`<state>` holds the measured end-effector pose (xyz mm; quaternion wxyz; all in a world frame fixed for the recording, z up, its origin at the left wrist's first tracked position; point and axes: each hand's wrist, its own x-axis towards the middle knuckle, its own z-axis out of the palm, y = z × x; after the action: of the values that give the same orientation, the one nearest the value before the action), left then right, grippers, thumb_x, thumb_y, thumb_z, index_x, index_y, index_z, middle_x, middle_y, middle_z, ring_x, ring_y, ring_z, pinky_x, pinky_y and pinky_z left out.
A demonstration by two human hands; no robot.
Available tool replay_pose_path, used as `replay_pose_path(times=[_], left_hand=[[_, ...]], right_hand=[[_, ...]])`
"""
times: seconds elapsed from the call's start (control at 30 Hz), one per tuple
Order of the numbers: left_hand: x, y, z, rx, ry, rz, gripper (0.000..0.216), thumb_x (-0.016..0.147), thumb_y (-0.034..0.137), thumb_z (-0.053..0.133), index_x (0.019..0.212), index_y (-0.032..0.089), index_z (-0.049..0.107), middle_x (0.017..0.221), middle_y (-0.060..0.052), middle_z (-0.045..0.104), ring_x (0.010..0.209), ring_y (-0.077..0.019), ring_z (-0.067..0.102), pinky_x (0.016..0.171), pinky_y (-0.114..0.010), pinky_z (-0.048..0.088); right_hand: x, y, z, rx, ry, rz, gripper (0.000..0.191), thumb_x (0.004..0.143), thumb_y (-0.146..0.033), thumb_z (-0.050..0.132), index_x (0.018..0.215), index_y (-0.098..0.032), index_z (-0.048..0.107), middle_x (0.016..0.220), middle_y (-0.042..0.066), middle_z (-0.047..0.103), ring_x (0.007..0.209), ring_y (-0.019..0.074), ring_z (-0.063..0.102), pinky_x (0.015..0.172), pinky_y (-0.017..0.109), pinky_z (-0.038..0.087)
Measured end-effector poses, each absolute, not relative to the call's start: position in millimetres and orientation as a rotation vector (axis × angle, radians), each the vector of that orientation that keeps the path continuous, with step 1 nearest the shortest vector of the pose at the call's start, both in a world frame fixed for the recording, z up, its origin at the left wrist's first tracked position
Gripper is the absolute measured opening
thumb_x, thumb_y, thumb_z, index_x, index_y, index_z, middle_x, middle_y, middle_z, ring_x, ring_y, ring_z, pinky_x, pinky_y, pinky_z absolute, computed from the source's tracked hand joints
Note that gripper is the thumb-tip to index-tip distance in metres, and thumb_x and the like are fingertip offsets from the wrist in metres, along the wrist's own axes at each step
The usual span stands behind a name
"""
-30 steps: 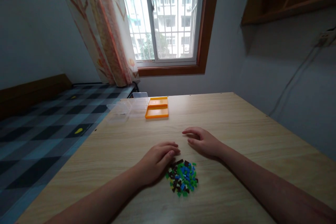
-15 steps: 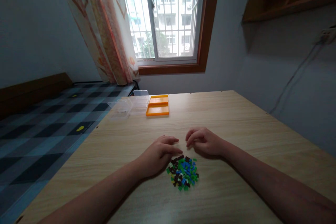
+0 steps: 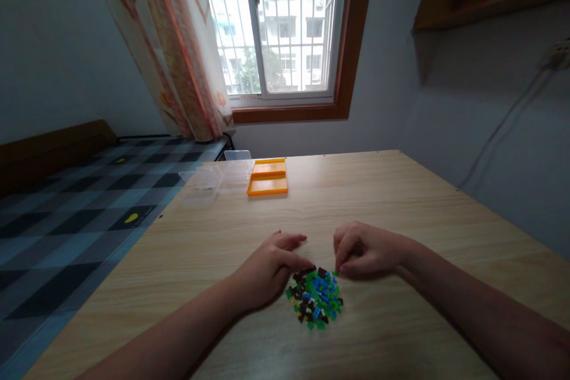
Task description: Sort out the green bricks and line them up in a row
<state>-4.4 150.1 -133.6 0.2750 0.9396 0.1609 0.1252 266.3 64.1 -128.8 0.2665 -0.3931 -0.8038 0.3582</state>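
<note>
A round heap of small building bricks (image 3: 317,298) in green, blue, dark brown, yellow and white lies on the wooden table (image 3: 401,332). My left hand (image 3: 269,264) rests at the heap's upper left, palm down. Its fingers are stretched out and apart, with the thumb side close to a dark brown brick (image 3: 307,271) at the heap's edge; nothing shows in its grip. On the upper right, my right hand (image 3: 369,251) is closed, thumb and forefinger pinched at a small green building brick (image 3: 335,273). The other fingers curl inward.
Toward the back of the table stands an orange two-part tray (image 3: 268,193). Clear plastic boxes (image 3: 202,184) lie to its left, near the table's left edge. A bed with a checked cover (image 3: 89,208) adjoins on the left; a wall with a cable (image 3: 503,124) is on the right.
My right hand has moved right and toward me, down to the heap's edge, and its fingers have closed at the green brick. My left hand stays nearly in place; the view has shifted slightly.
</note>
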Motion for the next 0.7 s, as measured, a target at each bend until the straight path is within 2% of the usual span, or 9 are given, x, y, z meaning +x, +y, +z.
replay_pose_path(times=[0.07,0.13,0.3,0.5,0.7], left_hand=[[-4,150,-134,2.552,0.44,0.321,0.043,0.092,0.008,0.048,0.112,0.034,0.077,0.142,-0.008,0.057,0.128,-0.0239,0.057,0.12,-0.057,0.027],[-4,150,-135,2.551,0.452,0.347,0.041,0.092,0.008,0.049,0.108,0.032,0.078,0.14,-0.009,0.059,0.126,-0.0237,0.058,0.118,-0.056,0.03],[-5,151,-140,2.455,0.434,0.459,0.04,0.087,0.004,0.048,0.097,0.026,0.08,0.134,-0.008,0.06,0.123,-0.0215,0.059,0.11,-0.044,0.047],[-6,152,-138,2.42,0.447,0.471,0.045,0.076,-0.006,0.047,0.082,0.024,0.08,0.128,-0.005,0.062,0.119,-0.0204,0.059,0.109,-0.042,0.046],[-6,149,-131,2.46,0.381,0.442,0.049,0.08,-0.003,0.048,0.096,0.03,0.08,0.133,-0.004,0.061,0.122,-0.0219,0.057,0.109,-0.043,0.045]], right_hand=[[265,63,-127,-1.067,-2.201,0.956,0.016,0.083,-0.029,0.072,0.088,-0.017,0.081,0.076,0.005,0.067,0.072,0.0126,0.06,0.064,0.023,0.045],[264,62,-124,-1.086,-2.23,0.938,0.016,0.084,-0.027,0.071,0.091,-0.017,0.082,0.08,0.005,0.068,0.072,0.0125,0.06,0.064,0.023,0.045],[262,59,-120,-1.136,-2.261,0.874,0.014,0.084,-0.024,0.07,0.089,-0.019,0.082,0.081,0.004,0.068,0.069,0.0116,0.06,0.062,0.022,0.044],[260,59,-124,-1.24,-2.25,0.756,0.015,0.085,-0.02,0.067,0.092,-0.019,0.081,0.082,0.004,0.068,0.071,0.0121,0.061,0.062,0.022,0.043],[254,60,-133,-1.234,-2.229,0.513,0.022,0.091,-0.022,0.063,0.104,-0.023,0.08,0.083,0.005,0.067,0.07,0.0117,0.059,0.065,0.024,0.042]])
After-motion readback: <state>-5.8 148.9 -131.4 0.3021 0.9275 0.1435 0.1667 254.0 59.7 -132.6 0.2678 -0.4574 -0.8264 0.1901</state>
